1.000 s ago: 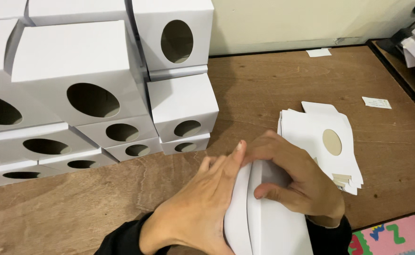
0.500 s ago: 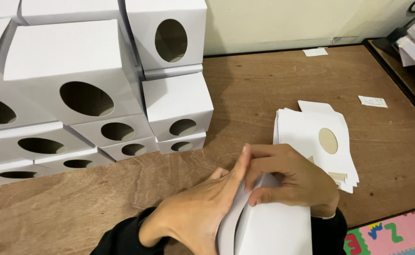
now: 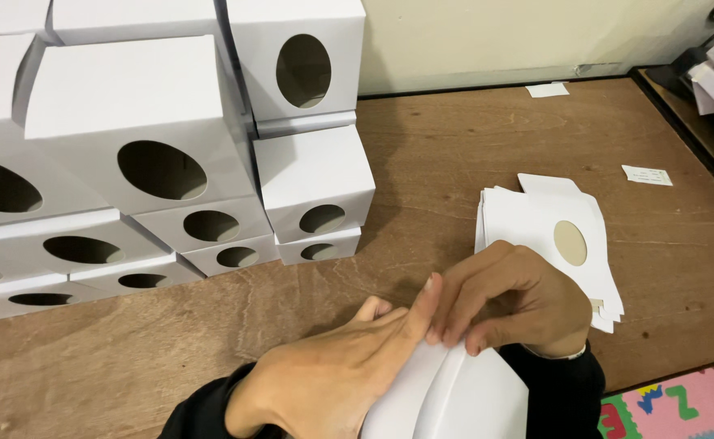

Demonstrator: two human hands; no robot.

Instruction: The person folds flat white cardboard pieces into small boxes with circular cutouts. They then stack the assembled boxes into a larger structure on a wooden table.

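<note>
Both hands meet at the near edge of the wooden table [image 3: 470,138], gripping a white cardboard sheet [image 3: 454,398]. Left hand [image 3: 332,370] lies flat along it, fingers pressed on the fold; right hand [image 3: 511,297] pinches its upper edge. Just beside the right hand lies a stack of flat sheets [image 3: 552,236]; folded white boxes [image 3: 162,162] are piled at left.

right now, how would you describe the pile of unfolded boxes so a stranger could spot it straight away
Start at the brown wooden table and look to the right of the tall stack of folded white boxes. There, just beyond the right hand, lies the pile of flat white card blanks. Unlike the built boxes, it lies flat, and its oval hole shows tan, not dark.
</note>
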